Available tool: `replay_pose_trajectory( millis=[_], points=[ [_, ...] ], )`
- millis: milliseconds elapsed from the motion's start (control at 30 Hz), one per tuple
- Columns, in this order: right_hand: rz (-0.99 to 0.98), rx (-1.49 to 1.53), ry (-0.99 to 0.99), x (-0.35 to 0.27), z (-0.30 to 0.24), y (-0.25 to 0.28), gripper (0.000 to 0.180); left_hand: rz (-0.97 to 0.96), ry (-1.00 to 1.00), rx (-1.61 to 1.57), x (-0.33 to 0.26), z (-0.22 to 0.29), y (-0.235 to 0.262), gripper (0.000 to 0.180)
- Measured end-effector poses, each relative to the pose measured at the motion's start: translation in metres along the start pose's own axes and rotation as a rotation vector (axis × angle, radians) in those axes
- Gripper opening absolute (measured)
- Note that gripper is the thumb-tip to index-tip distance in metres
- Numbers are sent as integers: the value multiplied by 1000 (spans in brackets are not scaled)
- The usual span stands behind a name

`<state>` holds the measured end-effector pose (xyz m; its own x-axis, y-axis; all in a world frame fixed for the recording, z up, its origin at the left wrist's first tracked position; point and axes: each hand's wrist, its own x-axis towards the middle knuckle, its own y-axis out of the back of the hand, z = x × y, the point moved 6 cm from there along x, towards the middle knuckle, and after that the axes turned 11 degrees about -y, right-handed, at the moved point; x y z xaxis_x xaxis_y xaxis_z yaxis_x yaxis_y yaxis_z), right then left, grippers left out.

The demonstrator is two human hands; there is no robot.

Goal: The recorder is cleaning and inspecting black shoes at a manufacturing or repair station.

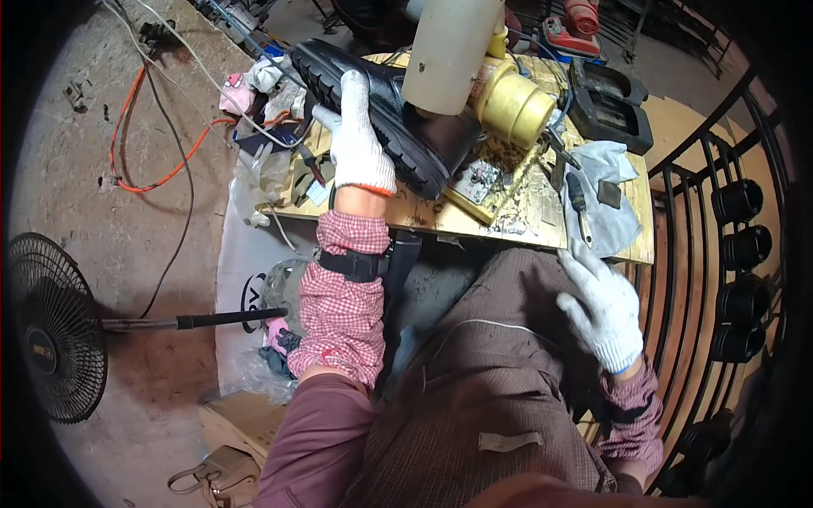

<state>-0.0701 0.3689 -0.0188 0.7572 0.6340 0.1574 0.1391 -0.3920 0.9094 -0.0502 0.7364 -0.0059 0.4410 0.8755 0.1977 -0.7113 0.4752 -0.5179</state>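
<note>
My left hand (360,144), in a white knit glove, is closed on a black shoe (402,127) with a deeply lugged sole. The shoe is tilted above the wooden table, its sole toward me. A pale cylinder (449,55) covers part of its upper. My right hand (601,300), also gloved in white, is beside my knee at the table's front edge. Its fingers are apart and it holds nothing. Just beyond its fingertips, a screwdriver (578,203) with a dark handle lies on a pale plastic bag (614,233).
A yellow cylinder (514,106) stands beside the pale one on the littered table (423,216). Black molded pieces (608,106) rest at the far right. A rack (677,220) with black cups stands right. At left are a fan (55,330) and an orange cord (135,188) on the floor.
</note>
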Motion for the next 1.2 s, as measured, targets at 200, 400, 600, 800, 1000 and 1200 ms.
replay_pose_trajectory(
  millis=[200,400,600,800,1000,1200],
  points=[
    [48,31,174,45,-46,-1,62,-24,204,-71,-6,-17,33,122],
    [375,30,601,86,-107,-11,48,-59,232,-94,-73,-19,42,102],
    [-471,-102,510,30,-73,-63,8,-133,-52,236,-79,29,45,88],
    [28,114,-70,44,44,-31,32,119,235,-50,-55,-10,82,76],
    [190,-324,-189,84,104,-81,65,-308,673,-599,-121,-94,122,60],
    [105,-289,-427,91,127,-96,69,-532,489,-264,-121,-64,61,54]
  ],
)
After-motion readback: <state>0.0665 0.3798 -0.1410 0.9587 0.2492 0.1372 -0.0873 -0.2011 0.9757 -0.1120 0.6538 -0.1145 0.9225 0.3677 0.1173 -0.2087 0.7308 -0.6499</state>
